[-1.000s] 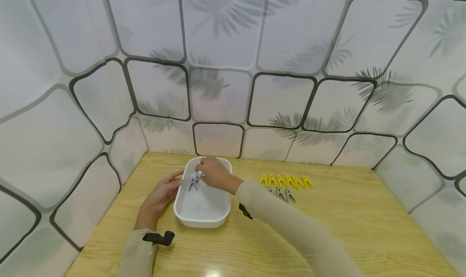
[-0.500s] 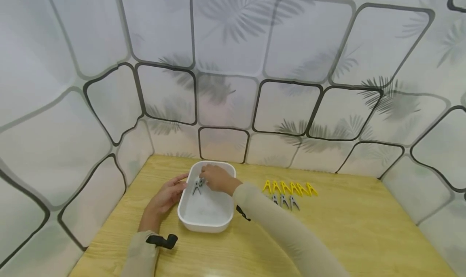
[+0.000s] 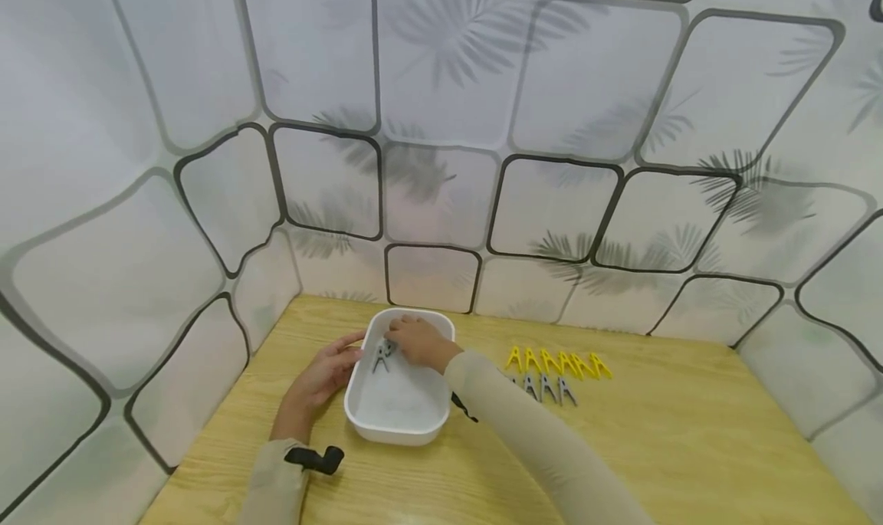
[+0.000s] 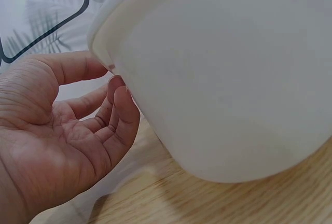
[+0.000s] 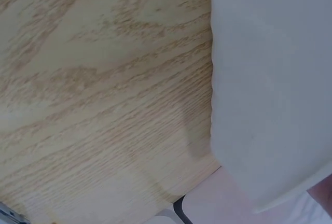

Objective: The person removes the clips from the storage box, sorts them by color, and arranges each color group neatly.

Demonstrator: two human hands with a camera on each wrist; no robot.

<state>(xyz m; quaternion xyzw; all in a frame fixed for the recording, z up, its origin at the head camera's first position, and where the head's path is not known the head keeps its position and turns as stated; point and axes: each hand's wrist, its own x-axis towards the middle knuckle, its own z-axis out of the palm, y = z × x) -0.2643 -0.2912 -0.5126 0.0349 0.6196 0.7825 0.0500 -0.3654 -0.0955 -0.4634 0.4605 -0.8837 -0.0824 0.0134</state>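
A white plastic bin (image 3: 400, 433) stands on the table, with grey clothespins (image 3: 380, 359) lying inside near its left wall. My right hand (image 3: 419, 342) reaches into the bin's far end, right beside these clothespins. Its fingertips point down and are hidden from the head view, so I cannot tell whether they hold one. My left hand (image 3: 324, 375) rests against the bin's left side. In the left wrist view, the fingertips of the left hand (image 4: 72, 125) touch the outside wall just under the rim.
A row of several yellow clothespins (image 3: 546, 361) lies on the wooden table (image 3: 662, 433) right of the bin. In front of it is a row of grey clothespins (image 3: 548, 388), partly covered by the right sleeve (image 3: 524, 425). A patterned curtain (image 3: 441, 195) hangs behind.
The head view has shifted slightly. My right hand has sunk a little deeper into the bin, and the pale grey clothespin seen at its fingertips shows less. My left hand stays at the bin.
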